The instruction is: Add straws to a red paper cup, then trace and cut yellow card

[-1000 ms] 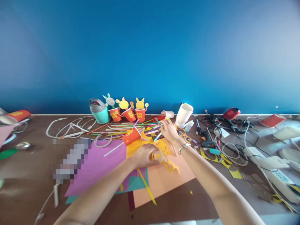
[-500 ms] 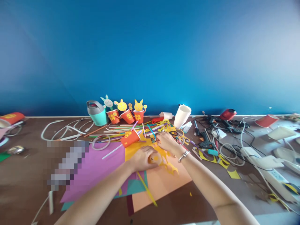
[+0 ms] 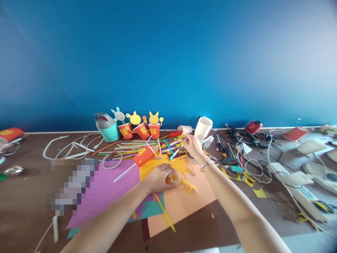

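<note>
My left hand (image 3: 159,177) is wrapped round a clear, ring-shaped roll of tape (image 3: 173,178), above orange and yellow paper. Farther forward, my right hand (image 3: 193,146) has its fingers pinched together over the pile of coloured sticks and scraps; what they hold, if anything, is too small to make out. A thin brown stick (image 3: 191,164) slants just below that hand. Left of the right hand lies a blue stick (image 3: 169,146). A red paper cup (image 3: 144,156) with a pale stick (image 3: 125,173) lies on its side beyond my left hand.
Three red cups (image 3: 154,130) with paper animal heads stand at the back, beside a turquoise container (image 3: 110,133). A white cup (image 3: 203,128) stands behind my right hand. Rightward lie a black glue gun (image 3: 229,156), tangled cables and a power strip (image 3: 296,189). Purple paper (image 3: 110,193) spreads leftward.
My right hand has moved forward and slightly right, away from the blue stick. The roll in my left hand has tipped, so its round opening shows more. The view has shifted slightly.
</note>
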The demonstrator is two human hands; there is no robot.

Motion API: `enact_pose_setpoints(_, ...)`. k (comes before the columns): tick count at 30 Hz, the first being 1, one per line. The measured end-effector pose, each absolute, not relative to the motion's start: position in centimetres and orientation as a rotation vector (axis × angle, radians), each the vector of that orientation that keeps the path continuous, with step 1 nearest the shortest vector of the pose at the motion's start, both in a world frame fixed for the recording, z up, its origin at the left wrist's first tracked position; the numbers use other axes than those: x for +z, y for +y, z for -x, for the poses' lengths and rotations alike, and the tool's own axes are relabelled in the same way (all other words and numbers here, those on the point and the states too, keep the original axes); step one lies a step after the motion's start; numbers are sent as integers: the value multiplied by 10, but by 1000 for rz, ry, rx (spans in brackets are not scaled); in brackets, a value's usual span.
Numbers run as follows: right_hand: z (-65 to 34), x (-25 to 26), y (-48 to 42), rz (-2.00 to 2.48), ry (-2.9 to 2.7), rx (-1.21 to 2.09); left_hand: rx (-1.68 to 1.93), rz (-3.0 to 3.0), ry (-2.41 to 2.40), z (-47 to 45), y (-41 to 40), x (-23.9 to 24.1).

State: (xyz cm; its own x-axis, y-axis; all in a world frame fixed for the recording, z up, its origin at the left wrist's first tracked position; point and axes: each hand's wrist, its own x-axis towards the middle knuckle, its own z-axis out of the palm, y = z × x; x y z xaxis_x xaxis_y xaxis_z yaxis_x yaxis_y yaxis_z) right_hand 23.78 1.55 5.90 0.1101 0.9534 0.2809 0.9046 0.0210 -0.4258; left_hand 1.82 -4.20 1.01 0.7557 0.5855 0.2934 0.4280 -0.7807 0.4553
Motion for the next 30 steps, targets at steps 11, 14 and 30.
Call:
enact_pose_setpoints(11,-222,44,-13,1562,-2453,424,630,-2586,787,-17,-41,8)
enact_pose_setpoints(14,-229,47,4,1556,-2026,463,607,-2584,797,-17,-42,10)
enact_pose_setpoints(30,-244,35,-3,1596,-1859,497,634,-2522,1014,-13,-35,11)
